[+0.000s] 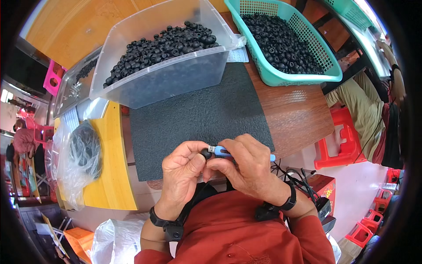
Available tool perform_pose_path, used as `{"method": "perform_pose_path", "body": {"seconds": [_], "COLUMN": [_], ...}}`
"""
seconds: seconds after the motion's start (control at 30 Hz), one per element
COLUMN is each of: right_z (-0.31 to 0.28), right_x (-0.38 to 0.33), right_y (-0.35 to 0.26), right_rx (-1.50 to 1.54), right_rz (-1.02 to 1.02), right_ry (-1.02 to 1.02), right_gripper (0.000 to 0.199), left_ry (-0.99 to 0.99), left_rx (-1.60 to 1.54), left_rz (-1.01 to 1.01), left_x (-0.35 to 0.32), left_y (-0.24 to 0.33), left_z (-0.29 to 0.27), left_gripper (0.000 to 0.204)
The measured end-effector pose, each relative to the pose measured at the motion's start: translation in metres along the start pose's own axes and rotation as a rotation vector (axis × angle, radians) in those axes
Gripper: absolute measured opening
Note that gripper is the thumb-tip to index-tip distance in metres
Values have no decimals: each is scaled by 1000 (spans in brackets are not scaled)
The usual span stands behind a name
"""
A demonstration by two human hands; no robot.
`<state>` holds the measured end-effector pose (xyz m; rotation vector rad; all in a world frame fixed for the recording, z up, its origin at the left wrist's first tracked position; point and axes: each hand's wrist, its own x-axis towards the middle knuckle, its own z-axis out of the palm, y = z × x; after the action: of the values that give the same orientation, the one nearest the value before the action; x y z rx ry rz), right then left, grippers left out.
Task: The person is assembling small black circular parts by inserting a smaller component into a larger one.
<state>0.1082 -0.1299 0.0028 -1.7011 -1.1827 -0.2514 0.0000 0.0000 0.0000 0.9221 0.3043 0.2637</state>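
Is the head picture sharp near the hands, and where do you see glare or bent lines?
In the head view, the left hand and right hand with the blue-handled tool look sharp; daylight washes out the upper right corner past the teal basket; the table edge bends toward the dark round rim.

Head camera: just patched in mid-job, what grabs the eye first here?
The two hands at bottom centre: the left hand pinches a small black bead against the tip of a blue-handled tool gripped by the right hand, over a dark mat. Behind them, a clear plastic tub and a teal basket at upper right are both heaped with the same black beads.
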Motion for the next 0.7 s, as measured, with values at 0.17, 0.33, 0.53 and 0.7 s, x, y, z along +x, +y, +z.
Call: {"method": "perform_pose_path", "body": {"seconds": [0.17,0.33,0.53,0.7], "right_z": [4,2,2,4], "right_x": [-2,-2,-2,-4], "right_y": [0,0,-1,0], "right_rx": [-5,-19,-41,-58], "right_rz": [12,22,20,10], "right_ry": [8,13,6,25], "right_gripper": [25,24,23,22], "left_ry": [26,53,91,106], "left_rx": [50,45,69,74], "left_rz": [12,53,90,113], "left_x": [-2,-2,-2,-2], "left_y": [-1,-3,-7,-10], "left_z": [-1,6,9,11], "left_gripper": [28,27,27,27]}}
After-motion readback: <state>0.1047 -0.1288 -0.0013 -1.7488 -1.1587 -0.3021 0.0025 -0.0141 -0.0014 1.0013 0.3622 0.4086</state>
